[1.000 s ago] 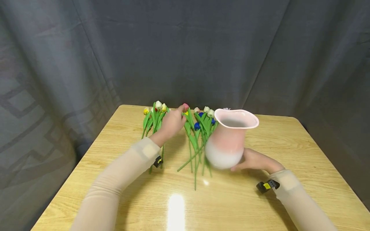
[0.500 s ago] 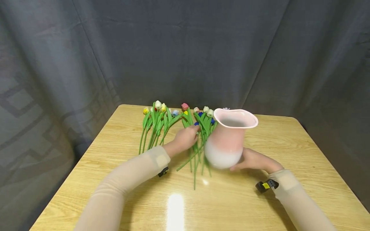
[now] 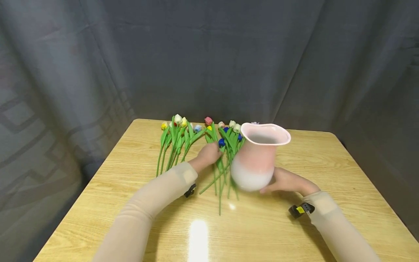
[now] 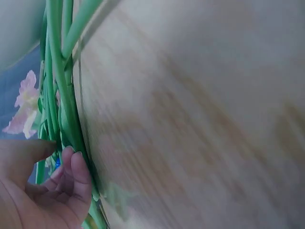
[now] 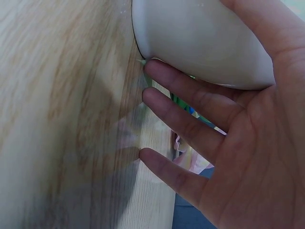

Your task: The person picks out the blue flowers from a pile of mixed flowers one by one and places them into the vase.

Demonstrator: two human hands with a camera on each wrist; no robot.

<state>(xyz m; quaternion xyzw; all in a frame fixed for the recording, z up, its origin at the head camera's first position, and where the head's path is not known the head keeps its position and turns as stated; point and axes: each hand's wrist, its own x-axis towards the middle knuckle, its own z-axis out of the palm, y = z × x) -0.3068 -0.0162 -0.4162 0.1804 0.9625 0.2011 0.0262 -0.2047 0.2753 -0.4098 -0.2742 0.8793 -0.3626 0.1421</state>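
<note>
A pink-and-white vase (image 3: 253, 163) with a wavy rim is in the middle right of the head view. My right hand (image 3: 288, 182) holds its lower right side between thumb and forefinger; in the right wrist view the other fingers (image 5: 181, 124) spread out below the white vase wall (image 5: 205, 43). Left of the vase, my left hand (image 3: 208, 154) is at a blue tulip (image 3: 221, 142), just under its bloom. The left wrist view has thumb and fingertips (image 4: 81, 174) pinching among the green stems (image 4: 64, 95). More tulips (image 3: 232, 140) lie beside that hand, partly behind the vase.
Another bunch of tulips (image 3: 176, 140), white, yellow and light blue, lies to the left on the wooden table (image 3: 262, 233). A pink tulip (image 3: 208, 120) lies near the back edge. Behind the table hangs a dark grey curtain (image 3: 209, 62).
My left hand has come from the pink tulip at the back down and right to the blue tulip, then slightly back left. The right hand and vase have stayed about the same.
</note>
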